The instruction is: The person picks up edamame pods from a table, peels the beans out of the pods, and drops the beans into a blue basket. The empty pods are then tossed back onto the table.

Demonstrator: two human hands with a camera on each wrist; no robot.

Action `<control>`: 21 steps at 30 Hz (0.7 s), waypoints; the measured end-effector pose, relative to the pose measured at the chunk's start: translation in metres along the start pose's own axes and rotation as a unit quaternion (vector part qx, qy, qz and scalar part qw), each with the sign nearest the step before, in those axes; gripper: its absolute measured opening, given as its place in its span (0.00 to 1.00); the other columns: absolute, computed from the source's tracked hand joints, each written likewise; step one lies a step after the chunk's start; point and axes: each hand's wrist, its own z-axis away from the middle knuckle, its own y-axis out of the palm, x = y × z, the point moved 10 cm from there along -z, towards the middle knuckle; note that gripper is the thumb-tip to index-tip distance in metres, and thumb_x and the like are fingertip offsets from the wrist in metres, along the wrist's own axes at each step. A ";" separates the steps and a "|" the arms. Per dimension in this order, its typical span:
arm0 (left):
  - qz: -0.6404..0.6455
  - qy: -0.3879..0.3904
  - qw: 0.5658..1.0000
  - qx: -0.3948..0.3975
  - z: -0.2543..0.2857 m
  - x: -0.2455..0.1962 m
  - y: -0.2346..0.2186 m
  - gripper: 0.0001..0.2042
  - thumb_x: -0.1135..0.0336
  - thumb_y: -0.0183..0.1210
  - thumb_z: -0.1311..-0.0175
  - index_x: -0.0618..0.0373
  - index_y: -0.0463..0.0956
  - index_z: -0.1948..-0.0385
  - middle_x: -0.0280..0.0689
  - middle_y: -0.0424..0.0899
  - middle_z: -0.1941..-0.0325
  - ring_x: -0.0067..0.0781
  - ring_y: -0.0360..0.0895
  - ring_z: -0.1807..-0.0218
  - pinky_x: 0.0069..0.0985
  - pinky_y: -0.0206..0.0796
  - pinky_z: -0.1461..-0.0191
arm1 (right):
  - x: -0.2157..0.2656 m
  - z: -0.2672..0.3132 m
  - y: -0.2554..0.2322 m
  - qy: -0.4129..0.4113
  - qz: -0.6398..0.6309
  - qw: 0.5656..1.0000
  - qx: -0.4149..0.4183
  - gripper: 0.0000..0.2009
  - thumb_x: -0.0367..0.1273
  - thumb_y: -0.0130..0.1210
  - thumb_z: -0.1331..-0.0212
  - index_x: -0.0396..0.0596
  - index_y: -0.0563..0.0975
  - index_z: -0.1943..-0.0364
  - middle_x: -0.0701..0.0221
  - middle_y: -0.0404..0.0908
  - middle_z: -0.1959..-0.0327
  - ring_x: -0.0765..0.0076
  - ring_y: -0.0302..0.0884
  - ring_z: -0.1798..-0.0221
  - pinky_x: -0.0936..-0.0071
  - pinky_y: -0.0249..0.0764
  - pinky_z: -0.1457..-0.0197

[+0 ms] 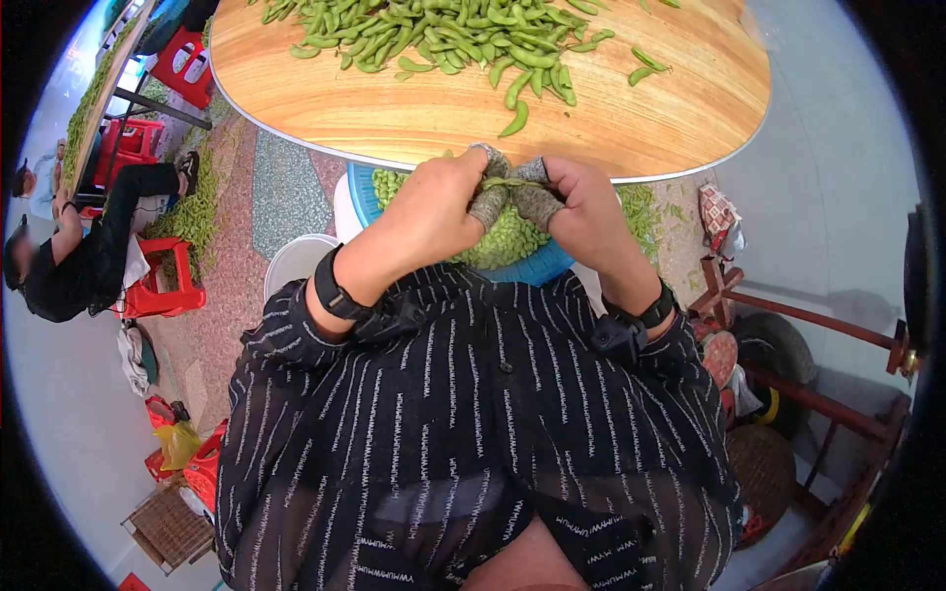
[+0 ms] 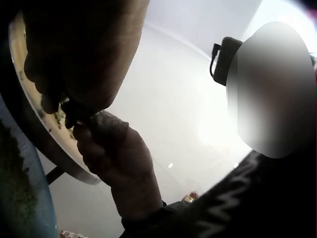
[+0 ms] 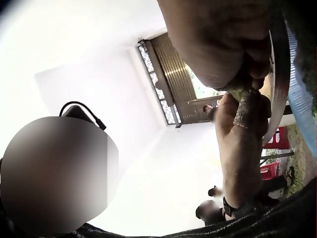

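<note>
Striped shirt (image 1: 463, 394); beyond it, left hand (image 1: 441, 205) and right hand (image 1: 583, 212) pinch, apparently, 1 green pod (image 1: 507, 182).

Toward the wearer from the fingers (image 1: 488, 207), the black shirt (image 1: 448, 404) carries lines of small white capitals in which Y, W, M and U can be read. Beyond the fingers in the right wrist view, white marks on a dark strip (image 3: 157, 83) are illegible.
</note>
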 end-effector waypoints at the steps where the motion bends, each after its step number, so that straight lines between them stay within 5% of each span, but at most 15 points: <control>1: -0.097 0.001 0.995 0.003 0.000 -0.006 -0.003 0.14 0.79 0.50 0.66 0.65 0.62 0.71 0.51 0.71 0.78 0.54 0.70 0.71 0.34 0.62 0.69 | 0.010 0.001 0.000 -0.042 0.057 0.997 -0.015 0.06 0.22 0.48 0.63 0.38 0.70 0.75 0.60 0.68 0.84 0.71 0.65 0.81 0.74 0.61 0.75; 4: -0.114 0.034 0.992 -0.034 -0.004 -0.023 -0.016 0.14 0.76 0.51 0.66 0.65 0.61 0.73 0.52 0.70 0.81 0.57 0.69 0.72 0.41 0.60 0.70 | 0.047 0.000 0.006 -0.095 0.189 0.977 -0.005 0.07 0.22 0.47 0.63 0.38 0.70 0.75 0.60 0.68 0.84 0.69 0.65 0.80 0.72 0.61 0.75; 11: -0.008 0.025 0.998 -0.052 0.002 0.000 -0.005 0.12 0.76 0.50 0.67 0.64 0.62 0.75 0.51 0.70 0.79 0.56 0.68 0.73 0.38 0.61 0.71 | 0.017 -0.004 0.014 -0.080 0.082 0.992 0.044 0.06 0.23 0.47 0.61 0.38 0.70 0.74 0.65 0.70 0.84 0.72 0.65 0.81 0.73 0.60 0.77; 14: 0.088 0.045 0.993 -0.059 0.002 0.008 0.002 0.10 0.76 0.49 0.64 0.63 0.63 0.75 0.51 0.71 0.77 0.55 0.68 0.73 0.33 0.61 0.71 | 0.000 -0.003 0.016 0.004 -0.068 0.995 0.073 0.04 0.23 0.47 0.56 0.39 0.72 0.74 0.74 0.71 0.83 0.78 0.64 0.81 0.78 0.60 0.77; 16: 0.212 0.085 0.971 -0.075 0.005 0.000 0.001 0.09 0.77 0.48 0.61 0.63 0.64 0.74 0.51 0.71 0.76 0.54 0.69 0.72 0.30 0.62 0.70 | -0.024 0.004 0.023 0.147 -0.186 0.965 0.116 0.03 0.24 0.48 0.53 0.40 0.72 0.75 0.81 0.70 0.82 0.84 0.63 0.80 0.82 0.59 0.78; 18: 0.181 0.088 0.978 -0.052 0.009 0.000 0.004 0.09 0.77 0.49 0.59 0.64 0.65 0.72 0.53 0.71 0.75 0.55 0.69 0.69 0.33 0.62 0.68 | -0.028 0.007 0.021 0.144 -0.161 0.970 0.111 0.03 0.24 0.48 0.54 0.39 0.72 0.74 0.78 0.70 0.83 0.82 0.63 0.81 0.81 0.59 0.78; 20: 0.068 0.013 0.998 -0.002 0.011 0.011 0.016 0.11 0.77 0.50 0.59 0.65 0.64 0.71 0.54 0.71 0.75 0.57 0.69 0.68 0.37 0.62 0.67 | -0.029 0.008 0.022 0.142 -0.137 0.975 0.107 0.04 0.24 0.49 0.55 0.39 0.72 0.73 0.75 0.70 0.84 0.80 0.63 0.82 0.79 0.60 0.78; 21: 0.069 0.012 0.998 -0.002 0.011 0.012 0.016 0.11 0.77 0.50 0.59 0.65 0.64 0.71 0.54 0.71 0.75 0.57 0.69 0.68 0.37 0.62 0.67 | -0.014 0.006 0.021 0.056 -0.010 0.993 0.102 0.05 0.24 0.49 0.57 0.39 0.71 0.73 0.70 0.70 0.84 0.73 0.64 0.82 0.76 0.61 0.78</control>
